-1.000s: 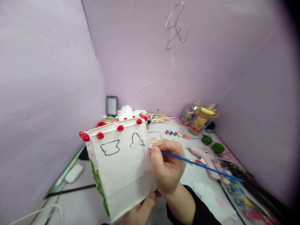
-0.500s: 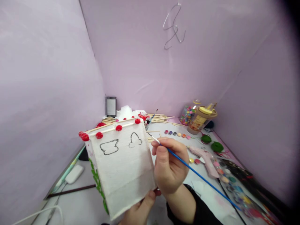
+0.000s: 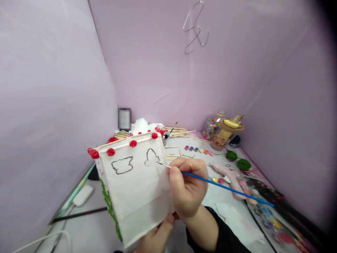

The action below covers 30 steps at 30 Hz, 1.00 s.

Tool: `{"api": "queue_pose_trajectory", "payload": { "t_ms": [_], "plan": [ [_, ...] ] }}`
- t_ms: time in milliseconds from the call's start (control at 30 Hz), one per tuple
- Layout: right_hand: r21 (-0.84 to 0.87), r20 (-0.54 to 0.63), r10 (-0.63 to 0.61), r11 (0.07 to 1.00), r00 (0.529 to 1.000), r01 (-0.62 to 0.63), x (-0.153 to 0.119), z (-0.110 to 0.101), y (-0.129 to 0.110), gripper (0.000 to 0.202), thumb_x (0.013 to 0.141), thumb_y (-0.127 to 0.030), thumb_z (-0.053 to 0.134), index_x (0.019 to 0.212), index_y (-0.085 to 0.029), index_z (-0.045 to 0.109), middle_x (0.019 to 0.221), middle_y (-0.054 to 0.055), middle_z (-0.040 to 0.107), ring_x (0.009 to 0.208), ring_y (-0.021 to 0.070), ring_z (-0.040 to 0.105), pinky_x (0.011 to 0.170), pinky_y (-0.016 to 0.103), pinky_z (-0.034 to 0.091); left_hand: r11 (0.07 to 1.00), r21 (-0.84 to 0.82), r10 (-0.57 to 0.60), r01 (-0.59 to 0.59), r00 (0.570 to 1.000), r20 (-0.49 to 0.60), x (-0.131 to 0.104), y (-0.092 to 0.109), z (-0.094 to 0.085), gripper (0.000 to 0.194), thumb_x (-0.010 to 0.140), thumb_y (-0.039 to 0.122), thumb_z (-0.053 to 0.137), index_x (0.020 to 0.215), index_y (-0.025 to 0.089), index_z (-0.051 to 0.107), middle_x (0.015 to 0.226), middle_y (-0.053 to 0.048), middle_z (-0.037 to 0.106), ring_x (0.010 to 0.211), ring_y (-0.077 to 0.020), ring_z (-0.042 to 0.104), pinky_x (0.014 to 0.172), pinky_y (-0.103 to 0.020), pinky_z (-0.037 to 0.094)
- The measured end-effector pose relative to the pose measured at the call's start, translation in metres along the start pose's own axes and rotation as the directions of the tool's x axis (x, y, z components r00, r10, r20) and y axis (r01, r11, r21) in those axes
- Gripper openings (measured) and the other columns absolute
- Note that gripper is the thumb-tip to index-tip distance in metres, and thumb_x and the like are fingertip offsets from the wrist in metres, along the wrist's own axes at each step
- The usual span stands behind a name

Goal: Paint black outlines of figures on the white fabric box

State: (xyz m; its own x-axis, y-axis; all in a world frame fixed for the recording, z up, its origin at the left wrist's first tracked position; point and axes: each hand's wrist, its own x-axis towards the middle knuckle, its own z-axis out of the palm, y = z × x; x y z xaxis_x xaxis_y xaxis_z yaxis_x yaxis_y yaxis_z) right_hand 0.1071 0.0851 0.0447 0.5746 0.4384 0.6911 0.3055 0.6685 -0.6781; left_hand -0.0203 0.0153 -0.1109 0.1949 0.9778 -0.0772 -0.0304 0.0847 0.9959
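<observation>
A white box-like piece (image 3: 142, 196) is tilted toward me, with red pompoms (image 3: 133, 143) along its top edge and green leaf shapes (image 3: 110, 207) down its left side. Two black outlines are on its front face. My left hand (image 3: 160, 233) grips its bottom edge from below, partly hidden behind it. In my right hand (image 3: 188, 186) is a thin blue paintbrush (image 3: 221, 185), pinched near the bristles. The dark brush tip is at the lower right end of the right-hand outline.
A pink glue gun (image 3: 233, 177), green yarn balls (image 3: 243, 164), small paint pots (image 3: 201, 151), a brown cup (image 3: 223, 135) and a jar of colourful beads (image 3: 210, 128) stand right. Wooden sticks (image 3: 179, 132) lie behind; a white case (image 3: 83, 195) lies left.
My right hand has moved slightly down and left, bringing the brush tip from the box's right edge to the right-hand outline. The brush handle now slopes less steeply.
</observation>
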Motion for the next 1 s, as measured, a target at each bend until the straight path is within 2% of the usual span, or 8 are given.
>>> {"api": "queue_pose_trajectory", "payload": {
  "t_ms": [233, 433, 600, 833, 1000],
  "plan": [
    [-0.023, 0.018, -0.012, 1.0, 1.0, 0.013, 0.0023, 0.0016, -0.0013, 0.02, 0.084, -0.008, 0.06, 0.083, -0.026, 0.051, 0.067, -0.006, 0.064, 0.054, 0.0129, 0.063, 0.055, 0.025, 0.054, 0.999, -0.046, -0.028, 0.03, 0.999, 0.038, 0.0004, 0.0027, -0.0003, 0.049, 0.096, 0.057, 0.076, 0.13, 0.022, 0.083, 0.122, -0.01, 0.087, 0.141, -0.0321, 0.067, 0.126, -0.041, 0.047],
    [-0.018, -0.013, 0.0, 1.0, 1.0, 0.0, 0.0035, 0.003, -0.0007, 0.019, 0.085, -0.008, 0.059, 0.084, -0.026, 0.052, 0.068, -0.006, 0.063, 0.055, 0.013, 0.062, 0.055, 0.026, 0.053, 0.998, -0.06, -0.028, 0.03, 0.999, 0.035, 0.0005, -0.0038, -0.0017, 0.049, 0.097, 0.057, 0.074, 0.134, 0.026, 0.081, 0.124, -0.009, 0.087, 0.135, -0.0317, 0.072, 0.122, -0.042, 0.053],
    [0.037, -0.028, -0.017, 0.999, 0.999, 0.019, 0.0034, 0.0022, 0.0009, 0.02, 0.087, -0.009, 0.06, 0.086, -0.027, 0.051, 0.068, -0.007, 0.065, 0.056, 0.0126, 0.063, 0.058, 0.026, 0.054, 0.998, -0.04, -0.051, 0.053, 0.998, 0.042, 0.0016, -0.0016, -0.0023, 0.052, 0.095, 0.059, 0.076, 0.134, 0.025, 0.081, 0.133, -0.009, 0.084, 0.142, -0.0338, 0.066, 0.126, -0.044, 0.048],
    [-0.002, -0.008, 0.002, 1.0, 1.0, -0.002, -0.0003, 0.0007, 0.0039, 0.018, 0.088, -0.01, 0.063, 0.089, -0.026, 0.055, 0.071, -0.005, 0.068, 0.061, 0.0145, 0.067, 0.062, 0.029, 0.057, 0.996, -0.037, -0.079, 0.08, 0.996, 0.039, 0.0005, -0.0004, 0.0, 0.055, 0.095, 0.061, 0.075, 0.135, 0.024, 0.08, 0.129, -0.008, 0.085, 0.143, -0.0327, 0.066, 0.126, -0.042, 0.048],
    [-0.032, -0.014, 0.018, 0.999, 1.0, -0.018, -0.001, 0.002, 0.0044, 0.018, 0.089, -0.011, 0.063, 0.088, -0.026, 0.054, 0.071, -0.005, 0.067, 0.06, 0.0142, 0.066, 0.06, 0.028, 0.057, 0.997, -0.053, -0.055, 0.059, 0.996, 0.071, 0.0008, -0.0047, -0.0017, 0.048, 0.098, 0.059, 0.073, 0.13, 0.024, 0.083, 0.133, -0.009, 0.083, 0.145, -0.0333, 0.064, 0.127, -0.045, 0.046]
  ]
}}
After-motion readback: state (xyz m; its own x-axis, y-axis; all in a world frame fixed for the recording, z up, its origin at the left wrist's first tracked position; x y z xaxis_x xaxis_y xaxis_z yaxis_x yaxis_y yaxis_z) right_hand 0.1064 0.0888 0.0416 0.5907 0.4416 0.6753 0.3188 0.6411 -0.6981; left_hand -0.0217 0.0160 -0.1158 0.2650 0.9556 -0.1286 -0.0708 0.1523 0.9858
